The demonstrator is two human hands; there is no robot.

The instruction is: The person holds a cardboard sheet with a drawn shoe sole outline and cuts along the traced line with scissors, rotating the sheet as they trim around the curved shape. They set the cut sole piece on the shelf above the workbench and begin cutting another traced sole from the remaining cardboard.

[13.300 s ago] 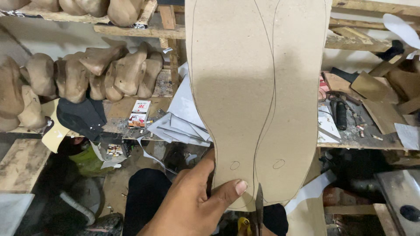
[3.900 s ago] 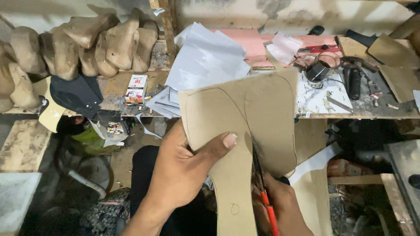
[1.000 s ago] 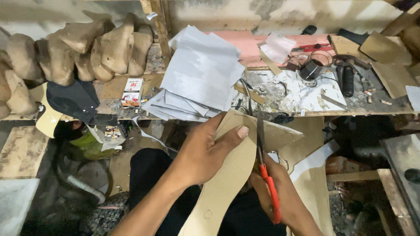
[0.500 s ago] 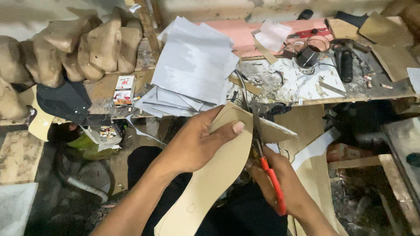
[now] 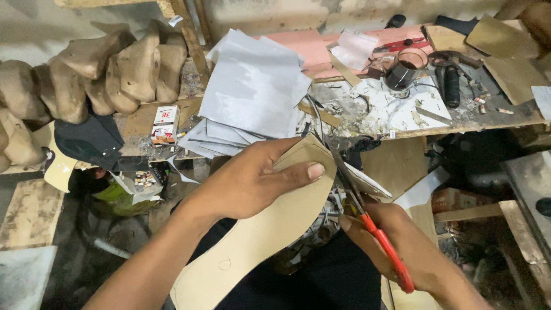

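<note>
From the head view we see the left hand (image 5: 247,181) clamped on the tan sole-shaped cardboard cutout (image 5: 258,235), thumb pressed flat on top near its rounded upper end, fingers underneath. The cutout runs diagonally from lower left up toward the centre, held in the air over the lap, just in front of the cluttered wooden tabletop (image 5: 488,117). Our right hand (image 5: 410,255) grips the red-handled metal scissors (image 5: 367,209), fingers closed through the handles, blades pointing up and away along the cutout's right edge; we cannot tell how far the blades are parted. Behind the hands, a loose stack of grey paper sheets (image 5: 252,92) lies on the tabletop, with a glass mug of dark liquid (image 5: 404,69) farther right. On the left, a row of pale wooden shoe lasts (image 5: 115,72) leans together above a dark cap (image 5: 86,140).
</note>
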